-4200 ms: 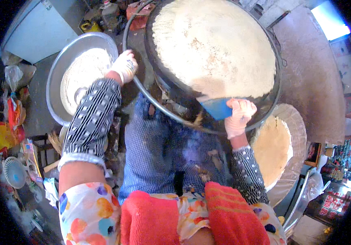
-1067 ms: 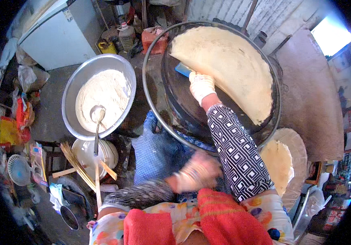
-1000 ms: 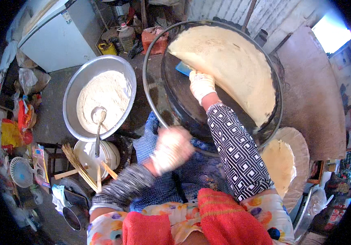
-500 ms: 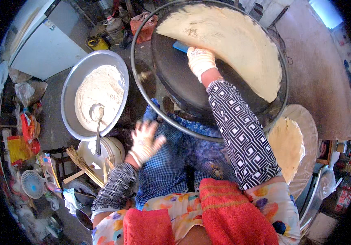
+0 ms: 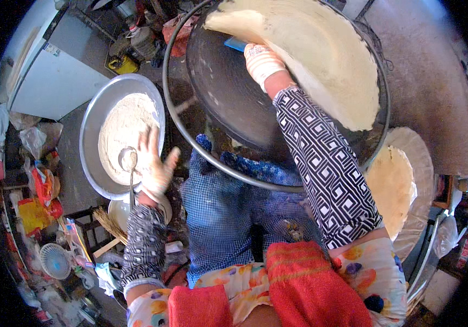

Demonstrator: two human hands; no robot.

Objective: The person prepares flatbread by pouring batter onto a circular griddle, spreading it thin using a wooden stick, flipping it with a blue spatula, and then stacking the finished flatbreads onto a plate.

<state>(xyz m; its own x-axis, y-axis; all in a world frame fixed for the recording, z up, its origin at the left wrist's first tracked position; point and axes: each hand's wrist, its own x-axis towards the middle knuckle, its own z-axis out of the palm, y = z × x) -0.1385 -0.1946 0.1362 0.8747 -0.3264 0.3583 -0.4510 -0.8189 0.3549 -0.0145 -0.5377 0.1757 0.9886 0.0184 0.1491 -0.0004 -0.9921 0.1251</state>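
Observation:
My right hand [image 5: 265,64], in a pale glove, is closed round a blue scraper [image 5: 235,43] at the inner edge of a thin layer of batter [image 5: 329,65]. The layer covers the far and right part of a round black griddle [image 5: 220,90], whose near left surface is bare. My left hand [image 5: 156,168], gloved too, has its fingers spread near the right rim of a metal basin [image 5: 87,139]. Thick pale batter [image 5: 118,122] fills much of the basin. A metal ladle [image 5: 129,157] rests in it, its handle over the near rim beside my left hand.
A metal hoop [image 5: 169,98] surrounds the griddle. Right of it, a cooked flatbread [image 5: 392,188] lies on a round pale tray [image 5: 421,163]. Below the basin stand a white bucket [image 5: 118,210] and a straw brush [image 5: 107,222]. A white cabinet [image 5: 57,82] is at the far left.
My left hand has moved left and up, from above my lap to the basin's right side. My right hand stays at the batter's inner edge with the scraper; the view has shifted slightly.

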